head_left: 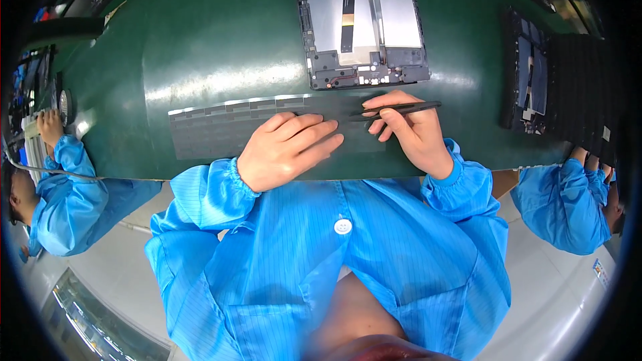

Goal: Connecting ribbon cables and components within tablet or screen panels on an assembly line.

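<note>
My left hand (289, 148) lies on a long dark sheet (217, 127) at the near edge of the table, fingers stretched out and pressing on it. Rows of grey strips, some with light upper edges, run across this sheet. In my right hand (416, 130) is a pair of black tweezers (422, 106), held like a pen. Their tips point left over the right part of the sheet, close to my left fingertips. Whether the tips grip anything is too small to tell. Beyond my hands lies an opened tablet-like device (394, 17) with silver battery panels and dark circuit parts.
The green table (214, 33) stretches away in front of me. At the right stand another opened device (528, 73) and a black ribbed panel (580, 87). Co-workers in blue sleeves (75, 177) sit on both sides, and a cable (50, 170) hangs by the left one.
</note>
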Available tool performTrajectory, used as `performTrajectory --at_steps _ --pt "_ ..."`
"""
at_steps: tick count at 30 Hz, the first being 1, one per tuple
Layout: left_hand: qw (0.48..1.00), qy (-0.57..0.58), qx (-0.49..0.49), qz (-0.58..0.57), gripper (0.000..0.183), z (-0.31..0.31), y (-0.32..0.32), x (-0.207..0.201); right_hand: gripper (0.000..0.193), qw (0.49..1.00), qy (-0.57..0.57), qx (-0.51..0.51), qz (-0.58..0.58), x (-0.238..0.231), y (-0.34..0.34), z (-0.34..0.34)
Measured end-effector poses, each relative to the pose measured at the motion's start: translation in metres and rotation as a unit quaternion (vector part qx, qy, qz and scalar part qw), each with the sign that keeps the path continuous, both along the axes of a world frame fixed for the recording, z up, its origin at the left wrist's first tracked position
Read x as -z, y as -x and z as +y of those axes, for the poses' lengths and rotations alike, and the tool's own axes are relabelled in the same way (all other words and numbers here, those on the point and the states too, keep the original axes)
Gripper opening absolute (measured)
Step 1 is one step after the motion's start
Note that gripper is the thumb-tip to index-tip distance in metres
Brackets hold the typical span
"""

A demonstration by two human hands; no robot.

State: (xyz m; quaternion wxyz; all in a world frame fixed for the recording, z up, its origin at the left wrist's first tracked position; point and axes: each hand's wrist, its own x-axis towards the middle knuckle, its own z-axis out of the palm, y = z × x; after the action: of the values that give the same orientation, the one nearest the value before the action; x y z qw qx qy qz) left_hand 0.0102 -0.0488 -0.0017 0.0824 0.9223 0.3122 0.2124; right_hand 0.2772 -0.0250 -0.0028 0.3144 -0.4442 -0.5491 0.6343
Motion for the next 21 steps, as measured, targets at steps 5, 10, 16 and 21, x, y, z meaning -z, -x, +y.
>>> performTrajectory --at_steps 5,10,16,21 --pt "0.999 0.01 0.007 0.03 0.044 0.001 -0.001 0.003 0.016 0.995 -0.087 0.004 -0.054 -0.001 0.008 0.005" --pt "0.999 0.01 -0.002 0.043 0.046 0.0 -0.003 0.004 0.017 0.987 -0.122 0.022 -0.101 -0.006 0.013 0.006" --pt "0.999 0.015 -0.006 0.04 0.046 0.0 -0.003 0.004 0.019 0.982 -0.136 0.007 -0.13 -0.007 0.023 0.007" --pt "0.999 0.02 0.007 0.041 0.043 0.003 -0.003 0.002 0.018 0.982 -0.126 0.003 -0.137 -0.003 0.019 0.008"
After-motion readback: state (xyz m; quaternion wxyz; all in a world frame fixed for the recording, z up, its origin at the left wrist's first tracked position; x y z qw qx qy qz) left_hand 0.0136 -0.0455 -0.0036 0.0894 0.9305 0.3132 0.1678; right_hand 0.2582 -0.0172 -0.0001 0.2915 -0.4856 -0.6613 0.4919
